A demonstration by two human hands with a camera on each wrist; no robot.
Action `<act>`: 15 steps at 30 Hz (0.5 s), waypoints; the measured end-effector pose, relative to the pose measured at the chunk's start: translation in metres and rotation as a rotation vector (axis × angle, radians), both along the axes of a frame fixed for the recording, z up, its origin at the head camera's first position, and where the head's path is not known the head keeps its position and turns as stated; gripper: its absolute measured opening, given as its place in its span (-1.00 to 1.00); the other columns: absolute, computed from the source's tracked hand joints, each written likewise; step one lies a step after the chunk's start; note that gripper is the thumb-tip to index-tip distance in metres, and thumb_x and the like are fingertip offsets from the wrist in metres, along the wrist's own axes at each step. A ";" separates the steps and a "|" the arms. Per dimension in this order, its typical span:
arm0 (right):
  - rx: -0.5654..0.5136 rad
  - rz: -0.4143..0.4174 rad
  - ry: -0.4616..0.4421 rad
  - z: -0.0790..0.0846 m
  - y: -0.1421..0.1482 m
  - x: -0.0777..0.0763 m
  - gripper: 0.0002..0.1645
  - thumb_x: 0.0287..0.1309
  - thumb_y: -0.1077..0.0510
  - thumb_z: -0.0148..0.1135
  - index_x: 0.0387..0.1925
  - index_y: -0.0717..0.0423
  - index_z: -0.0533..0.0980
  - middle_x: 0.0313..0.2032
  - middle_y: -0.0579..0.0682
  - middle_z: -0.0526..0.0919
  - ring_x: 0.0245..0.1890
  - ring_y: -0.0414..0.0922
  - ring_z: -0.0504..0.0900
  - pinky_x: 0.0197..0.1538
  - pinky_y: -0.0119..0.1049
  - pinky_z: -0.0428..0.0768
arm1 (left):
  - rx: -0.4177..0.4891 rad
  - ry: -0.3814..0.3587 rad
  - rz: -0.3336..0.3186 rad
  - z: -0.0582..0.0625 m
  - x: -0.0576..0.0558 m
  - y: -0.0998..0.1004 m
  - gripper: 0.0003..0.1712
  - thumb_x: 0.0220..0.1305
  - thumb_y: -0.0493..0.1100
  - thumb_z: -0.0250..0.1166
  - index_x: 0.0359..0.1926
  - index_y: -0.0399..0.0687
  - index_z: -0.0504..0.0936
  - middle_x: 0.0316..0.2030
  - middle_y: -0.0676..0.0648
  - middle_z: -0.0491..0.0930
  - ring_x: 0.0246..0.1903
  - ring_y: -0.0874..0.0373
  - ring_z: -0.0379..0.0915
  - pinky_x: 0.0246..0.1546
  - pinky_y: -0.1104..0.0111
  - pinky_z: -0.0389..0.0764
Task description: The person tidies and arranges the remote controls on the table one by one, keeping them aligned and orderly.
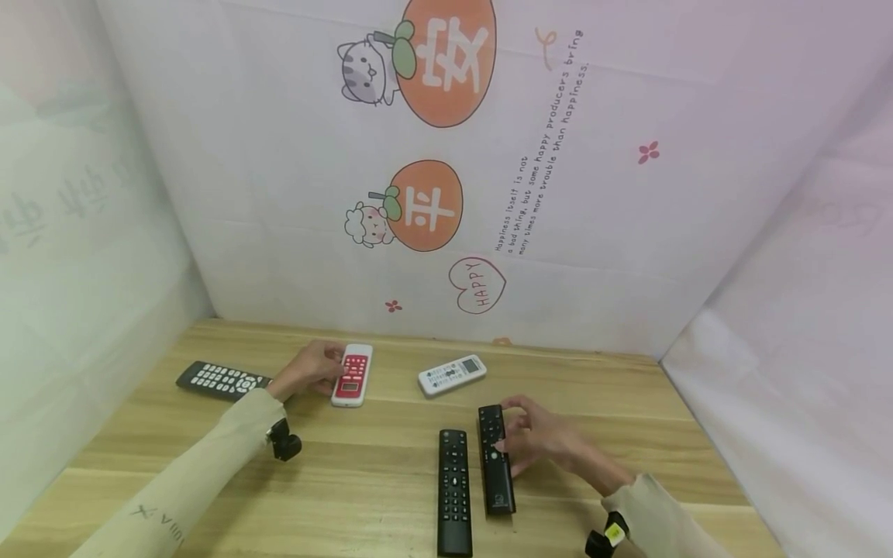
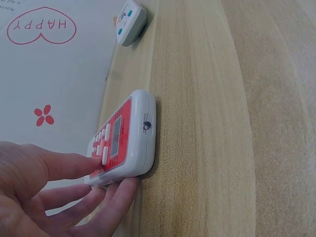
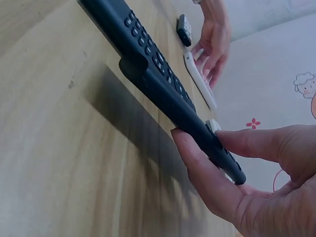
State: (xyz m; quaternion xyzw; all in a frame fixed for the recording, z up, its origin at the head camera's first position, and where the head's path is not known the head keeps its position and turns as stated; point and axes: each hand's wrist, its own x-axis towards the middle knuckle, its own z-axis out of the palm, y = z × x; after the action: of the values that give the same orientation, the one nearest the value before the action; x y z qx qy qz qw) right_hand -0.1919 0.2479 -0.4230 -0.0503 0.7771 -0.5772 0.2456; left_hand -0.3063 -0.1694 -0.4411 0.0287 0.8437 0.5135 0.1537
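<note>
My left hand (image 1: 315,367) holds a white remote control with a red face (image 1: 352,377) near the back of the table. In the left wrist view its thumb rests on the buttons and the other fingers are at the side and underneath. My right hand (image 1: 544,439) pinches a black remote control (image 1: 497,473) between thumb and fingers. A shadow below that remote in the right wrist view shows it tilted up off the wood. Just left of it lies a second black remote (image 1: 454,496), roughly parallel.
A white remote with a small screen (image 1: 452,376) lies at the back middle. Behind my left forearm is a dark remote with pale buttons (image 1: 222,380), partly covered by the arm. Printed cloth walls (image 1: 593,294) enclose the wooden table (image 1: 363,480) at the back and sides.
</note>
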 end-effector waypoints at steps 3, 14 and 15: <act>0.006 0.007 -0.016 -0.001 -0.002 0.004 -0.05 0.16 0.49 0.31 0.49 0.32 0.05 -0.03 0.35 0.57 -0.27 0.08 0.76 -0.23 0.08 0.85 | 0.006 -0.004 0.004 0.000 0.001 0.000 -0.28 0.33 -0.45 0.23 0.46 -0.54 0.25 0.11 -0.47 0.51 -0.20 -0.07 0.67 -0.30 0.19 0.85; 0.071 0.017 -0.026 -0.002 -0.008 0.014 -0.06 0.10 0.54 0.35 0.41 0.42 0.06 -0.19 0.27 0.54 -0.35 0.06 0.75 -0.29 0.01 0.86 | 0.030 -0.008 -0.006 0.001 0.002 0.001 -0.29 0.33 -0.47 0.21 0.46 -0.55 0.25 0.06 -0.46 0.53 -0.20 -0.10 0.68 -0.28 0.16 0.86; 0.089 0.024 -0.019 -0.002 -0.008 0.015 -0.07 0.10 0.54 0.35 0.40 0.44 0.06 -0.20 0.27 0.54 -0.36 0.06 0.74 -0.29 0.01 0.86 | 0.026 -0.009 -0.004 0.001 0.002 0.001 -0.29 0.33 -0.47 0.22 0.46 -0.55 0.25 0.06 -0.46 0.53 -0.19 -0.10 0.68 -0.28 0.16 0.86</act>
State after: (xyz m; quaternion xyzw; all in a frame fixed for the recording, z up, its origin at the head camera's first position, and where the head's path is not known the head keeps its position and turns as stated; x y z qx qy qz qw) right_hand -0.1769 0.2397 -0.4252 -0.0433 0.7990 -0.5397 0.2618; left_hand -0.3044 -0.1687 -0.4399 0.0300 0.8361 0.5244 0.1579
